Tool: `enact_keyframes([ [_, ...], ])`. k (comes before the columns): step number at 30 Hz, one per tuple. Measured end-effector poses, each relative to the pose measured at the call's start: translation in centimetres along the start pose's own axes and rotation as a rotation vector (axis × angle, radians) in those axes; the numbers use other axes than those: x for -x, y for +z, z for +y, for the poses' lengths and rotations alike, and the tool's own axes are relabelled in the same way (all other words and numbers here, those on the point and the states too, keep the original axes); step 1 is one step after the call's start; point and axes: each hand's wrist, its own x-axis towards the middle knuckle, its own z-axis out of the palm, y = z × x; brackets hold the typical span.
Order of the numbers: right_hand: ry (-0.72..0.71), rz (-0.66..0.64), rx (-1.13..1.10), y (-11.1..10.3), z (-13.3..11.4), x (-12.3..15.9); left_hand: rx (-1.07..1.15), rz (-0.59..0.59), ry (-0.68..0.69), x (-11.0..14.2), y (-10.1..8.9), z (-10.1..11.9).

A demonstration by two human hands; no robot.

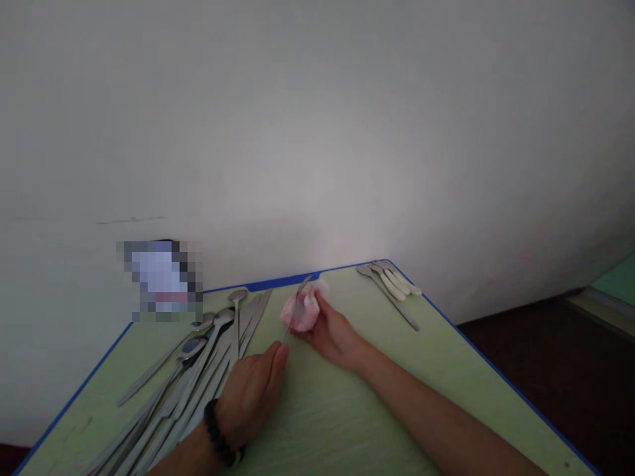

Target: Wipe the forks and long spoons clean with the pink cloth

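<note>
My left hand [255,387], with a dark bead bracelet at the wrist, is closed round the lower end of a slim piece of metal cutlery [303,285]. Its head is turned edge-on, so I cannot tell if it is a spoon or a fork. A crumpled pink and white cloth [308,312] is pinched in my right hand [333,334] and lies against the cutlery's shaft. Left of my left hand is a pile of metal spoons and knives [198,370], partly hidden by that forearm.
A pale green table [347,410] with a blue edge stands against a grey wall [317,132]. At its far right corner lie a metal spoon [389,297] and several pale-handled forks [397,283]. A blurred-out, phone-like object [161,274] leans at the back left.
</note>
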Motion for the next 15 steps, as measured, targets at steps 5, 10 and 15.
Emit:
enact_keyframes([
  [5, -0.001, 0.06, -0.113, -0.05, -0.8, 0.18, -0.075, -0.037, 0.064, 0.1, 0.25, -0.05],
  [10, -0.044, 0.048, -0.162, 0.32, -0.92, 0.45, -0.141, -0.138, 0.054, -0.07, -0.01, 0.21],
  [15, -0.121, 0.053, -0.084, 0.34, -0.37, 0.23, -0.177, -0.222, 0.017, -0.33, -0.4, 0.72],
])
